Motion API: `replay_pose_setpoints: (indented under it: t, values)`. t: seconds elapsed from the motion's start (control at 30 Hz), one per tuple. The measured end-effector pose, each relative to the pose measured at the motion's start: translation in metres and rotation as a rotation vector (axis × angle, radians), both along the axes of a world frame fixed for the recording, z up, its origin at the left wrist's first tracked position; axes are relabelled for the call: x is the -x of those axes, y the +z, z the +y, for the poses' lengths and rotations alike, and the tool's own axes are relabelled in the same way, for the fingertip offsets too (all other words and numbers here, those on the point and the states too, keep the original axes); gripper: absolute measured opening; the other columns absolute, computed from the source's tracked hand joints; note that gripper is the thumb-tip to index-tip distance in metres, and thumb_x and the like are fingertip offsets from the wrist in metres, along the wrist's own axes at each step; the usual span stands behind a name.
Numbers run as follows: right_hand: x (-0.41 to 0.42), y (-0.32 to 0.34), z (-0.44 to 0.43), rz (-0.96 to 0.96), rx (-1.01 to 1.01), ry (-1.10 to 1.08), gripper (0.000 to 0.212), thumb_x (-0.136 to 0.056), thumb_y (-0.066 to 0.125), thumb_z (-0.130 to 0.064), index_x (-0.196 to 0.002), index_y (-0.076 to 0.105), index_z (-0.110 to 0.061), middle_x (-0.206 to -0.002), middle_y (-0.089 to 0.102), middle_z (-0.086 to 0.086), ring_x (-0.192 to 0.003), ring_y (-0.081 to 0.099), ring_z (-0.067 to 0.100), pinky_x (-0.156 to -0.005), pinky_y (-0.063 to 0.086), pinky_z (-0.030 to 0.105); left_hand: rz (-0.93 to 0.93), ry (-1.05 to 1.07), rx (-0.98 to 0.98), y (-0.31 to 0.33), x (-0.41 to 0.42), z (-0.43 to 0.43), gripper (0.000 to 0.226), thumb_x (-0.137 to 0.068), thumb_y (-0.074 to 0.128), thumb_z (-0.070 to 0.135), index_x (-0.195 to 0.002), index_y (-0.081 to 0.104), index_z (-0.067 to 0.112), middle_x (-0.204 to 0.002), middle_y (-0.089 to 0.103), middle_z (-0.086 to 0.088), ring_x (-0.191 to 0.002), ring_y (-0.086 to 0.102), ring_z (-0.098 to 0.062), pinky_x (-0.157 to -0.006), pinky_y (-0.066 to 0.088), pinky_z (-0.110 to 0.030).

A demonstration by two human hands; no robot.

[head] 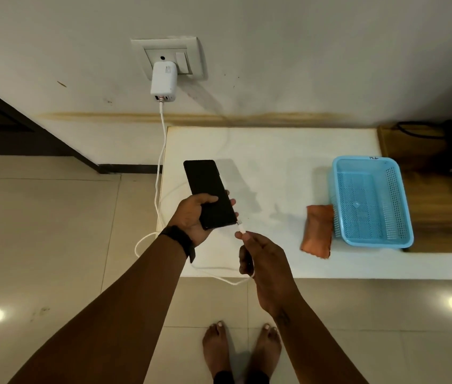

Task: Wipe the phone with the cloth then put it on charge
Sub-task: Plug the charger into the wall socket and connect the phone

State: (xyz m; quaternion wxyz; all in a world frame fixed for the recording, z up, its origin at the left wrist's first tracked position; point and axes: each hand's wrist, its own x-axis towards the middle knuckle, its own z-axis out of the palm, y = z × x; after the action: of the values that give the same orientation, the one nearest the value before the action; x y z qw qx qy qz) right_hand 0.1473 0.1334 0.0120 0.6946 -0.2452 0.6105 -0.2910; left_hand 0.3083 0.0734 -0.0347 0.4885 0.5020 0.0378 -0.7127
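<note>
My left hand (191, 214) grips a black phone (206, 187) by its lower end, screen up, above the left part of the white ledge (274, 162). My right hand (260, 253) pinches the white charging cable's plug (240, 228), whose tip sits right at the phone's bottom edge; whether it is inserted I cannot tell. The cable (159, 151) runs from a white charger (163, 81) in the wall socket (169, 55), down the ledge's left side and loops to my right hand. An orange cloth (317, 231) lies folded on the ledge to the right.
A light blue plastic basket (371, 200) stands against the cloth's right side. Beyond it lies a wooden surface (435, 212) with dark objects. Tiled floor (53, 231) spreads to the left and below, where my bare feet (242, 347) stand.
</note>
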Motion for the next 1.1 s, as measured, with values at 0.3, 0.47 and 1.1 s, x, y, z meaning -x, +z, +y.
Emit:
replay_pose_setpoints:
  t: [0.3, 0.47, 1.1]
  values:
    - [-0.01, 0.011, 0.005, -0.006, -0.021, 0.04, 0.019, -0.094, 0.057, -0.027, -0.097, 0.072, -0.015, -0.057, 0.048, 0.007, -0.048, 0.036, 0.013, -0.046, 0.034, 0.024, 0.263, 0.176, 0.032, 0.001, 0.005, -0.002, 0.084, -0.09, 0.032, 0.075, -0.134, 0.057, 0.008, -0.112, 0.069, -0.023, -0.097, 0.07, -0.042, -0.083, 0.058, -0.055]
    - [-0.016, 0.012, 0.004, -0.007, -0.025, 0.049, 0.018, -0.097, 0.054, -0.023, -0.096, 0.071, -0.017, -0.061, 0.061, 0.01, -0.047, 0.046, 0.016, -0.046, 0.041, 0.024, 0.264, 0.177, 0.02, 0.003, 0.015, 0.0, 0.081, -0.09, 0.031, 0.074, -0.129, 0.06, 0.009, -0.11, 0.07, -0.023, -0.096, 0.07, -0.042, -0.086, 0.054, -0.054]
    - [-0.018, 0.019, -0.007, -0.008, -0.092, 0.02, 0.019, -0.094, 0.057, -0.022, -0.098, 0.072, -0.011, -0.054, 0.061, 0.007, -0.042, 0.044, 0.016, -0.044, 0.04, 0.021, 0.195, 0.17, 0.066, 0.012, 0.027, -0.002, 0.078, -0.092, 0.025, 0.074, -0.133, 0.057, 0.015, -0.127, 0.061, -0.022, -0.107, 0.065, -0.041, -0.087, 0.054, -0.054]
